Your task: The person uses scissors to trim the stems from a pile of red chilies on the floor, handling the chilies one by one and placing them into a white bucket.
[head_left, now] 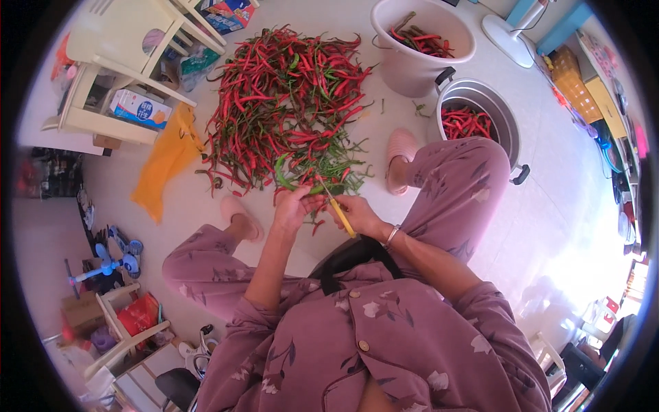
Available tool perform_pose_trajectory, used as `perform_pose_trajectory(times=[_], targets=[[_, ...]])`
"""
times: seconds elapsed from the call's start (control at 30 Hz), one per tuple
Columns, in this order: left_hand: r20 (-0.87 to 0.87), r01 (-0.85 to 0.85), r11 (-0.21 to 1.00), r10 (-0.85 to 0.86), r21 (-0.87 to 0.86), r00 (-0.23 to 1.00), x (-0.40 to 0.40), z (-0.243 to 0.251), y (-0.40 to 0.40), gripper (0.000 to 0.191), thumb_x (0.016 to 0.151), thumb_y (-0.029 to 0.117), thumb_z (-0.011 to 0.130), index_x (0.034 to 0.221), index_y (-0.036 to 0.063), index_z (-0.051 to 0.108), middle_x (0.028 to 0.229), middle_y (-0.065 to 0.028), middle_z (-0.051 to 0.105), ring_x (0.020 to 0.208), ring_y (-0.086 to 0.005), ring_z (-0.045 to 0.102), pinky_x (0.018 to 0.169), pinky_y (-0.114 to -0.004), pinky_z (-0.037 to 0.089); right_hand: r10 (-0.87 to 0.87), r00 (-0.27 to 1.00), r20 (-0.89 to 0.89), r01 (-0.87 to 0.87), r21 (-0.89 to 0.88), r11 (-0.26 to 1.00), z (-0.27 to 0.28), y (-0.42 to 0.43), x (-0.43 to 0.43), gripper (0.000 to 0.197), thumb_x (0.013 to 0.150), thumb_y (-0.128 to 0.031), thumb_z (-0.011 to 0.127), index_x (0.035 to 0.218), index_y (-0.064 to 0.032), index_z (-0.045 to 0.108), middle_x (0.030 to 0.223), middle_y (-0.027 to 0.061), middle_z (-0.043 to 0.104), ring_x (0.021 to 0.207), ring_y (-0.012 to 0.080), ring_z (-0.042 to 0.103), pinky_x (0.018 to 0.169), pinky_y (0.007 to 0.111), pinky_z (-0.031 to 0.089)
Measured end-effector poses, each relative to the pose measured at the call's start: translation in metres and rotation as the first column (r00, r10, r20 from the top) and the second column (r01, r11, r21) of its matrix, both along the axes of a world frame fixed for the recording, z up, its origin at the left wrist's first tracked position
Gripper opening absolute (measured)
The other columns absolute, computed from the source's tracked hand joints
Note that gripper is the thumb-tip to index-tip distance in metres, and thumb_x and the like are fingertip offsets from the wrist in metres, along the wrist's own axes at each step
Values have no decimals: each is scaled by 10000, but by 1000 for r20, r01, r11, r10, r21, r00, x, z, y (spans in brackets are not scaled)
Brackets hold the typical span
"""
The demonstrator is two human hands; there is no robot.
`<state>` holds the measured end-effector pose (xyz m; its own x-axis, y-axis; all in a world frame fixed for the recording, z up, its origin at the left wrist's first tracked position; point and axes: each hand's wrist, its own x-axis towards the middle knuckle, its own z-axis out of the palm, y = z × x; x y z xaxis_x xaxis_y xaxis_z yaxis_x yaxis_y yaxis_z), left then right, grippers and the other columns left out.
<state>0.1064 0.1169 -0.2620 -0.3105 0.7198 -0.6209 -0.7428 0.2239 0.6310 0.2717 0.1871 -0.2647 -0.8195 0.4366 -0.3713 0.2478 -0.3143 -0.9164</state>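
Observation:
My left hand [295, 208] holds a curved green chili pepper [282, 173] over the near edge of a heap of red chili peppers [257, 98] on the floor. Scissors with yellow handles [341, 216] are in my right hand [359, 213], their blades pointing up and left beside the pepper's right end. Whether the blades touch it I cannot tell. Cut green stems [355, 154] lie in a loose pile just beyond my hands, mixed with a few red pieces.
Beyond my right knee stands a metal pot [507, 113] holding red peppers. A pale bucket [406, 77] with more peppers is behind it. An orange bag [165, 165] lies left of the heap, near a cream wooden chair [108, 123]. Pink slippers [401, 144] are on my feet.

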Motion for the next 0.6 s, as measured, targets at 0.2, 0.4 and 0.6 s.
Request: perform_pose_trajectory(times=[0.2,0.4,0.6], targets=[[6,47,992,-48,114,999,-7,-5,-5,206,802,65,512,993,-14,506,926,-172,586,801,-242,599,691,-329,509,-84,995,48,85,-38,996,-9,4,2,214,823,-233,559,836,-21,535,569,12,504,457,74,489,438,208,404],[-69,251,899,-243,358,968,-12,20,16,243,802,64,523,1036,9,487,982,-134,570,887,-227,567,768,-330,469,-23,987,158,-49,438,897,-34,3,1,347,776,-342,509,870,-7,507,749,234,565,718,404,543,656,435,439],[-147,327,861,-292,390,945,-14,31,41,264,786,58,542,1043,32,492,1077,-112,529,940,-210,539,788,-340,458,144,929,341,-331,591,735,-13,-12,4,357,744,-307,513,940,-8,527,789,221,566,738,380,556,660,445,452]])
